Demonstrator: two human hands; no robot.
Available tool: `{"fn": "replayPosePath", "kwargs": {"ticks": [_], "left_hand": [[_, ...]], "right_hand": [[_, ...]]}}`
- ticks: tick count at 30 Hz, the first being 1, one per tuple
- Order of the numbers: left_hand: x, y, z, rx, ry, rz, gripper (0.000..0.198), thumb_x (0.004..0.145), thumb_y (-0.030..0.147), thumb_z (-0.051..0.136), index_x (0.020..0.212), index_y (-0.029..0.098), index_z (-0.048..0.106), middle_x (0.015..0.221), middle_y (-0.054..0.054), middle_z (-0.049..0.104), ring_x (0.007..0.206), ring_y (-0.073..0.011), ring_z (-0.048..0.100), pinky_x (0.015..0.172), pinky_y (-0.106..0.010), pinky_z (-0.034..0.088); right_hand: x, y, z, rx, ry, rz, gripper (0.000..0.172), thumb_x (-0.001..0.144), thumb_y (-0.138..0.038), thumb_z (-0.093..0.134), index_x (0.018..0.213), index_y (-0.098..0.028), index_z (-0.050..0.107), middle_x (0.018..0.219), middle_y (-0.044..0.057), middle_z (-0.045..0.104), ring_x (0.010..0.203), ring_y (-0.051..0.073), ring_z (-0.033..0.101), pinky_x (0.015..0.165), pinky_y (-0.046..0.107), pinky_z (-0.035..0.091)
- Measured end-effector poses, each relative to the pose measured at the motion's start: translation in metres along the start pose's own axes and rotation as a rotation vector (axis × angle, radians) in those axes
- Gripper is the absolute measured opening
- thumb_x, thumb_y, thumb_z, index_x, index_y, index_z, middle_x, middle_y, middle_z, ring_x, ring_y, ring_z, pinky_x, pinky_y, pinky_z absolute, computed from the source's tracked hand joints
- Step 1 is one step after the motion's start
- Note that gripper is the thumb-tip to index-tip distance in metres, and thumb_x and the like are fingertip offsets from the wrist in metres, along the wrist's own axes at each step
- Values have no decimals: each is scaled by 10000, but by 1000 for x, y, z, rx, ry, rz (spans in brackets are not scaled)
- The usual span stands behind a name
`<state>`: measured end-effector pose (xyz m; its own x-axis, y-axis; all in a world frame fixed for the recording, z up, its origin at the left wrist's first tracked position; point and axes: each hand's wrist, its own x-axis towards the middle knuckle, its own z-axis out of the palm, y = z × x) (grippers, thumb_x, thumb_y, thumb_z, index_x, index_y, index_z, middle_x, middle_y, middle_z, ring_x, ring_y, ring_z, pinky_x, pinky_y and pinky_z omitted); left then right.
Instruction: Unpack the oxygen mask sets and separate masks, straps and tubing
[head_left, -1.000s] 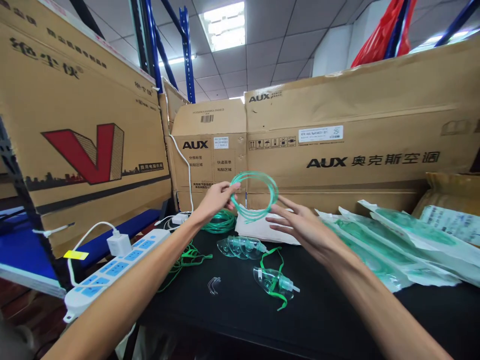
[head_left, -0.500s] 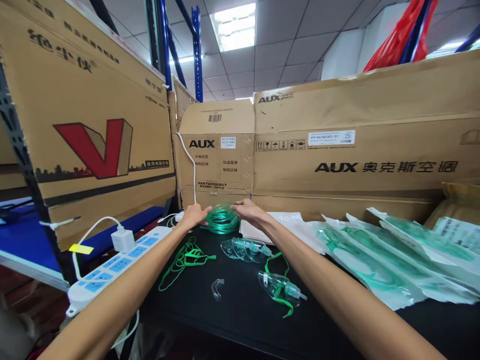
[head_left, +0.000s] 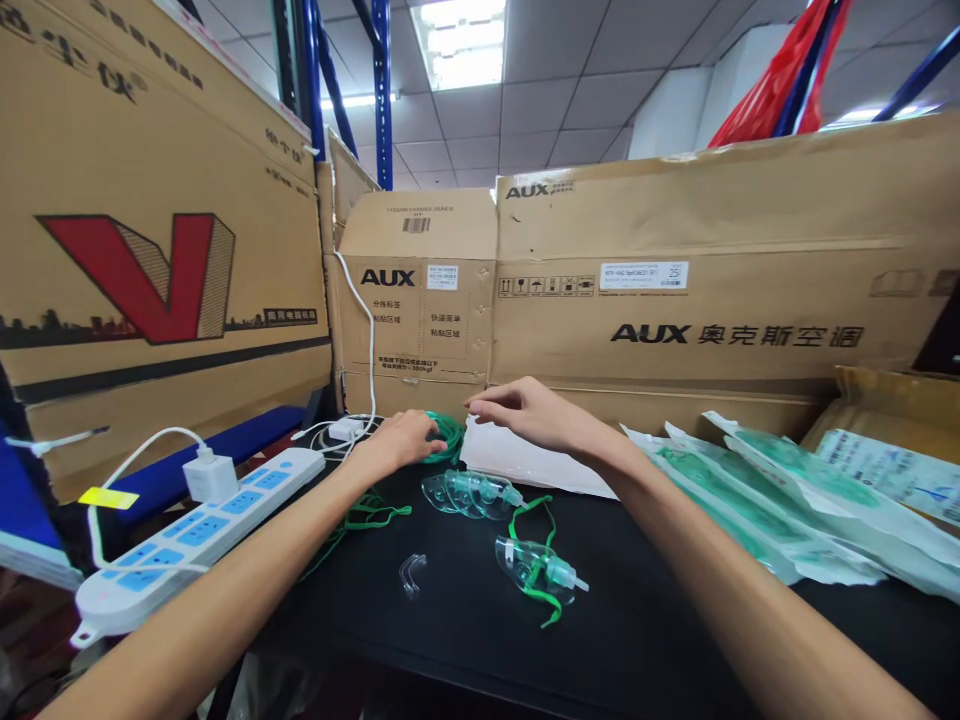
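My left hand (head_left: 405, 438) rests at the left side of a coil of green tubing (head_left: 448, 436), with its fingers loosely bent and partly over it. My right hand (head_left: 529, 412) hovers just above white paper pouches (head_left: 510, 455), its thumb and fingers apart and nothing between them. In front of the coil lie several clear green masks (head_left: 469, 494) nested together. A single mask (head_left: 529, 565) with a green elastic strap is nearer me. Two small clear bent strips (head_left: 411, 575) lie to its left. Green elastic cords (head_left: 367, 515) are partly hidden behind my left forearm.
On the left runs a white power strip (head_left: 292, 468) with a plugged-in charger (head_left: 210, 476). Packaged green tubing sets (head_left: 735, 500) are piled at right. Cardboard boxes (head_left: 675, 370) wall off the back of the black table (head_left: 465, 640).
My right hand has come off the coil and moved right, over the white pouches. My left hand stays by the coil, which sits at the back. The view has shifted slightly right.
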<state>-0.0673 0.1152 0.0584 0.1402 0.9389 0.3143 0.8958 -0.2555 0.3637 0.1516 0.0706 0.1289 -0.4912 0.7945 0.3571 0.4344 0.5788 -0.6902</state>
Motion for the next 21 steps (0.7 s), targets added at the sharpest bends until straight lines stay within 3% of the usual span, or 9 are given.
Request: {"fn": "replayPosePath", "kwargs": {"ticks": [2,4,7,9,13,17,21], "left_hand": [[-7,15,-1,22,-5,53,188,804,370,723,912,230,785,1036,-130,753,1037,-351,665,896,-377,443],[-21,31,-7,22,-21,125,247,862,418,661,971,232,781,1063,-115,747,1035,-328,662,890,-363,439],[-55,55,-18,-45,-118,298,306,923,487,580,1041,272,763,1008,-43,760,948,-245,682,824,-305,448],[-79,68,-21,-83,-177,339,319,932,510,569,1018,272,763,962,-26,763,886,-228,686,781,-298,448],[-110,84,-14,-172,-188,305,280,949,507,565,994,307,756,931,15,752,883,-212,670,781,-296,440],[-117,95,2,-306,-163,314,220,946,465,604,1013,299,731,961,30,717,881,-178,630,794,-277,439],[-118,103,22,-458,-171,382,221,937,390,650,1132,291,678,1040,34,679,820,-132,589,789,-240,448]], "right_hand": [[-32,-8,-4,-55,-48,-26,185,904,-310,663,981,-227,809,966,10,797,958,244,689,904,373,508],[-70,-3,2,-166,26,-47,283,950,-397,585,1119,-279,779,1111,8,780,1095,263,672,998,397,472],[-124,29,32,-257,226,57,359,940,-472,577,1227,-316,727,1254,17,728,1216,287,628,1075,442,438],[-149,58,54,-272,263,146,417,904,-484,624,1286,-327,685,1289,30,706,1245,310,606,1063,467,456],[-163,86,73,-147,317,197,405,867,-418,666,1253,-298,687,1244,48,721,1172,313,650,1026,440,484],[-163,75,60,190,411,269,408,862,-512,659,1178,-256,621,1207,70,724,1099,273,683,961,367,520],[-167,66,55,524,337,301,429,858,-555,665,1123,-243,536,1120,77,745,995,226,708,927,330,531]]}}
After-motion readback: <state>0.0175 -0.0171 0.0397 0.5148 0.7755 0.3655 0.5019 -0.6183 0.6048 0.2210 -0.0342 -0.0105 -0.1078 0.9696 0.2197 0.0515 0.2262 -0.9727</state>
